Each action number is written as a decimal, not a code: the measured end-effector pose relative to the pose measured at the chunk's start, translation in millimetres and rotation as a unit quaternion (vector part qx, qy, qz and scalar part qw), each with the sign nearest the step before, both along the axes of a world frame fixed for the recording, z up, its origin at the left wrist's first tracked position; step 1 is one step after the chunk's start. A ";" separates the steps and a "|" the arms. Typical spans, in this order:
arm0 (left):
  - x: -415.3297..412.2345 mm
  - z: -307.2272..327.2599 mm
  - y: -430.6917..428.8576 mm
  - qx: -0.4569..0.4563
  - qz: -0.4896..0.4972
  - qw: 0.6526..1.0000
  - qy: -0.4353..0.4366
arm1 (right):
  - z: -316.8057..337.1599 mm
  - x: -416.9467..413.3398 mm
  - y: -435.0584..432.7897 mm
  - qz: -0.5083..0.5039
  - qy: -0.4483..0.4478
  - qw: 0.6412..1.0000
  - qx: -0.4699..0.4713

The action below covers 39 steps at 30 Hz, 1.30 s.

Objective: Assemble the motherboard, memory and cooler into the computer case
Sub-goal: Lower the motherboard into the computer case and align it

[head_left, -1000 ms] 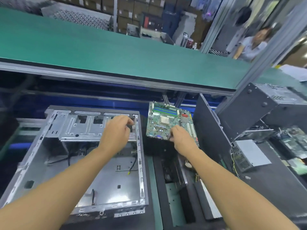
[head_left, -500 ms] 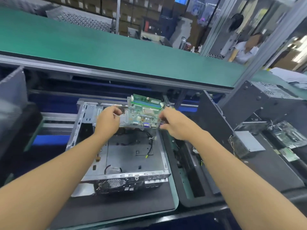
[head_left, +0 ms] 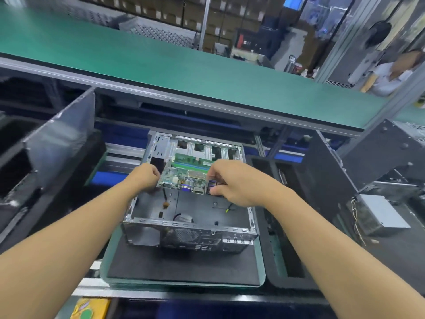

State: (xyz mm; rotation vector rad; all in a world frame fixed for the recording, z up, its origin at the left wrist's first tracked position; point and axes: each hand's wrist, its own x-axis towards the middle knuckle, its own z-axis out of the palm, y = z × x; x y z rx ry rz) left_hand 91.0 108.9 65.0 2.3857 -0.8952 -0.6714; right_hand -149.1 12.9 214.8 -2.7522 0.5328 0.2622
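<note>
While tilted above one case (head_left: 188, 236), one motherboard (head_left: 186, 178), left hand (head_left: 145, 176) and right hand (head_left: 232, 183) clamped on its edges.

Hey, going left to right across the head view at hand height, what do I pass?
Grey side panel → left hand → motherboard → right hand → black foam tray → metal box with wires.

Bright, even light fills the room. The floor inside the computer case (head_left: 190, 236) lies in soft grey shade. The motherboard (head_left: 184, 178) over the case looks a bit smeared. Left of the case, a metal panel (head_left: 62, 143) has a pale shine. Behind the case, the green belt (head_left: 161, 65) bends like a bow. The boxes (head_left: 161, 10) past it are fuzzy. The arms (head_left: 69, 238) in front of the case look big and soft.
</note>
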 end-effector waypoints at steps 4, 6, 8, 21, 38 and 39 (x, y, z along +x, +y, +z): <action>-6.0 -2.4 9.0 0.034 -0.022 0.997 0.069 | 6.3 7.3 -3.6 0.029 -0.018 0.999 -0.008; -13.1 0.7 12.6 0.124 -0.128 0.978 0.112 | 3.2 11.9 -6.3 0.032 -0.019 0.999 0.001; -18.6 3.0 16.1 0.224 -0.256 0.931 0.130 | -2.5 16.5 -9.5 0.028 -0.013 0.999 0.010; -47.7 -36.5 -15.0 0.276 -0.367 0.884 0.086 | -60.2 23.1 -43.9 -0.043 0.040 0.996 0.067; -36.3 -45.1 -0.6 0.285 -0.445 0.844 0.089 | -107.2 54.8 -43.9 -0.011 0.064 0.995 0.073; -36.0 -45.4 -0.8 0.291 -0.442 0.844 0.081 | -107.4 54.5 -42.0 -0.011 0.061 0.995 0.073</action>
